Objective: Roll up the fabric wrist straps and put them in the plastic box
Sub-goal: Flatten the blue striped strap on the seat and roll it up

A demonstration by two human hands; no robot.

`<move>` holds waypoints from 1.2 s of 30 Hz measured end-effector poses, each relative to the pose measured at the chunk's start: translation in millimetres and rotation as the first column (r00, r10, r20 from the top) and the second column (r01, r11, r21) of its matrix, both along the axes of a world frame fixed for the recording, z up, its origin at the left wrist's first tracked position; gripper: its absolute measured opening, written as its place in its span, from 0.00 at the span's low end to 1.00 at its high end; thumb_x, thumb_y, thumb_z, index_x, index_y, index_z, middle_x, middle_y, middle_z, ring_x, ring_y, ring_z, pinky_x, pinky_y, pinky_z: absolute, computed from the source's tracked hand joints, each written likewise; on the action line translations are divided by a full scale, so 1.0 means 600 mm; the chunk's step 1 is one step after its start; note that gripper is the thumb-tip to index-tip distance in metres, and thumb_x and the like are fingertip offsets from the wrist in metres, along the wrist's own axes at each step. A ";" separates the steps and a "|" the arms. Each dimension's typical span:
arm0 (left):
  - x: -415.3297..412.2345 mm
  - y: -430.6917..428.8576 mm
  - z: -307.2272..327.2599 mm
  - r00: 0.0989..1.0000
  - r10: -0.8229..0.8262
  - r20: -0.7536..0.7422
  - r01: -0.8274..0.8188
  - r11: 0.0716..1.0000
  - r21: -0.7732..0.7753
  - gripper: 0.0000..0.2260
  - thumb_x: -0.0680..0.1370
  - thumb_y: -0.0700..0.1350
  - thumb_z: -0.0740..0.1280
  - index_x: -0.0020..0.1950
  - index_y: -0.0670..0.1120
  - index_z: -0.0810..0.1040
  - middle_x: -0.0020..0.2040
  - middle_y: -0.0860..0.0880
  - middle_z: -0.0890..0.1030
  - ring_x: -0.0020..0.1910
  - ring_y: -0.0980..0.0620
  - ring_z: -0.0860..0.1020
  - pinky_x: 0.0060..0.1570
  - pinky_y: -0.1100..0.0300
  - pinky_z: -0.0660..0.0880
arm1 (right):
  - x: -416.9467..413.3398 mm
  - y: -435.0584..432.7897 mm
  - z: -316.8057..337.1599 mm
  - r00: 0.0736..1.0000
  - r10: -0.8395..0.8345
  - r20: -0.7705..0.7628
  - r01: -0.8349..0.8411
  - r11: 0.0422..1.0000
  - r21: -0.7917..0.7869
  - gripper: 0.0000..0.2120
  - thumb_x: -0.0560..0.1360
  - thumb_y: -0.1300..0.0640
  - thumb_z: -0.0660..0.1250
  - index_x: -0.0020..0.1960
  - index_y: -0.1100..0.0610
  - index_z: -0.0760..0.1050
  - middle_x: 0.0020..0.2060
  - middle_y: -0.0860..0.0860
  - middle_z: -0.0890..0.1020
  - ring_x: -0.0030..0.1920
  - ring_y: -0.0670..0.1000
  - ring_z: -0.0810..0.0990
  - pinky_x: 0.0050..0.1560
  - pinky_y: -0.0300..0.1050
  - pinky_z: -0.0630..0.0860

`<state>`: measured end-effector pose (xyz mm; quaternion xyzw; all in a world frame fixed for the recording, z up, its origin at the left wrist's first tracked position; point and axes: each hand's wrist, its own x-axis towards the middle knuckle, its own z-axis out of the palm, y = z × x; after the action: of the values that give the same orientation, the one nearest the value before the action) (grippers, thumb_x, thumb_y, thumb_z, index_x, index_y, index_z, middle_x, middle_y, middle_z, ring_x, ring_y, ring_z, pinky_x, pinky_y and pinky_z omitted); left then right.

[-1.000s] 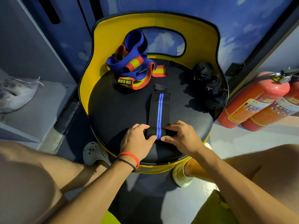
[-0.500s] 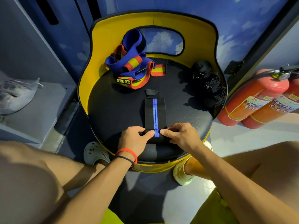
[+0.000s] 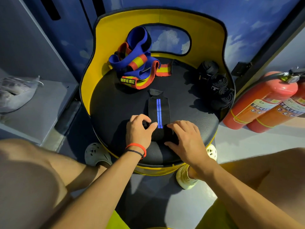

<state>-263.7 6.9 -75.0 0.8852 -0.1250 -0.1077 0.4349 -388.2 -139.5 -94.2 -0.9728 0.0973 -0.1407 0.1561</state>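
Note:
A black wrist strap with a blue centre stripe lies flat on the black seat of a yellow chair, its near end wound into a roll between my hands. My left hand grips the left side of that roll with curled fingers. On the roll's right side my right hand holds it, thumb low and fingers over the top. A loose heap of blue, red and yellow straps sits at the back left of the seat. Three black rolled straps rest at the back right. No plastic box is in view.
Two red fire extinguishers stand on the floor to the right of the chair. A grey shelf on the left carries a clear plastic bag. My knees and feet flank the chair's front edge.
The roll has grown and travelled up the strap, leaving a shorter flat length. Both hands moved forward with it, and my right hand now covers more of the roll.

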 end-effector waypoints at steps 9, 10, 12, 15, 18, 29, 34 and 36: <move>0.001 0.005 0.015 0.996 -0.040 -0.084 0.042 0.999 0.011 0.13 0.79 0.55 0.68 0.46 0.47 0.84 0.47 0.51 0.78 0.43 0.52 0.78 0.37 0.62 0.72 | 0.041 -0.025 0.025 0.974 -0.031 -0.226 0.102 0.945 0.309 0.25 0.71 0.47 0.77 0.67 0.46 0.78 0.49 0.47 0.78 0.52 0.53 0.78 0.52 0.51 0.77; -0.004 0.007 0.016 0.991 -0.051 -0.123 0.050 0.999 -0.012 0.11 0.78 0.54 0.70 0.50 0.48 0.84 0.53 0.52 0.76 0.48 0.54 0.78 0.42 0.65 0.72 | 0.043 -0.028 0.028 0.964 -0.028 -0.265 0.120 0.934 0.338 0.26 0.71 0.46 0.77 0.68 0.45 0.78 0.49 0.46 0.78 0.52 0.52 0.78 0.52 0.51 0.77; -0.013 0.016 0.017 0.983 -0.105 -0.152 0.106 0.994 -0.004 0.16 0.75 0.51 0.74 0.60 0.48 0.82 0.61 0.53 0.72 0.56 0.55 0.76 0.53 0.65 0.72 | 0.044 -0.033 0.033 0.953 -0.002 -0.302 0.130 0.905 0.404 0.24 0.71 0.46 0.78 0.66 0.44 0.79 0.49 0.44 0.81 0.52 0.50 0.80 0.53 0.46 0.78; -0.013 0.032 0.015 0.973 -0.158 -0.171 0.164 0.986 0.022 0.22 0.74 0.51 0.76 0.66 0.47 0.80 0.64 0.52 0.74 0.61 0.53 0.76 0.59 0.61 0.72 | 0.034 -0.037 0.043 0.947 0.035 -0.320 0.146 0.839 0.524 0.20 0.70 0.49 0.80 0.61 0.43 0.83 0.44 0.37 0.82 0.46 0.39 0.81 0.47 0.27 0.73; -0.012 0.040 0.018 0.963 -0.182 -0.199 0.195 0.979 0.051 0.21 0.74 0.54 0.75 0.66 0.49 0.81 0.63 0.51 0.78 0.61 0.51 0.78 0.62 0.56 0.75 | 0.026 -0.037 0.046 0.937 0.007 -0.349 0.220 0.764 0.607 0.20 0.67 0.49 0.82 0.57 0.45 0.83 0.45 0.39 0.85 0.47 0.40 0.83 0.50 0.35 0.78; -0.005 0.029 0.014 0.966 -0.050 -0.254 0.042 0.998 -0.035 0.12 0.72 0.55 0.77 0.51 0.51 0.87 0.42 0.55 0.86 0.43 0.52 0.84 0.48 0.48 0.83 | 0.026 -0.023 0.038 0.923 -0.163 -0.348 0.360 0.682 0.637 0.15 0.67 0.40 0.79 0.47 0.48 0.81 0.42 0.43 0.84 0.45 0.47 0.82 0.49 0.47 0.81; 0.002 0.016 0.006 0.982 -0.012 -0.189 0.010 1.000 -0.008 0.12 0.73 0.58 0.75 0.46 0.50 0.84 0.40 0.55 0.84 0.42 0.55 0.82 0.45 0.54 0.81 | 0.019 0.012 0.023 0.992 -0.108 0.057 0.078 0.917 0.392 0.11 0.75 0.53 0.75 0.56 0.54 0.81 0.51 0.48 0.78 0.51 0.49 0.78 0.52 0.43 0.76; 0.004 0.013 0.006 0.985 -0.004 -0.173 0.005 1.000 0.002 0.13 0.73 0.58 0.75 0.46 0.49 0.83 0.40 0.55 0.83 0.42 0.55 0.81 0.42 0.56 0.80 | 0.015 0.015 0.018 0.997 -0.027 0.073 0.006 0.960 0.281 0.12 0.76 0.54 0.74 0.59 0.54 0.80 0.54 0.48 0.79 0.53 0.51 0.77 0.54 0.45 0.76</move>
<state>-261.1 14.8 -71.1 0.8727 -0.0887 -0.1855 0.4428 -379.4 -130.7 -83.2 -0.9339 0.1185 -0.1637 0.2950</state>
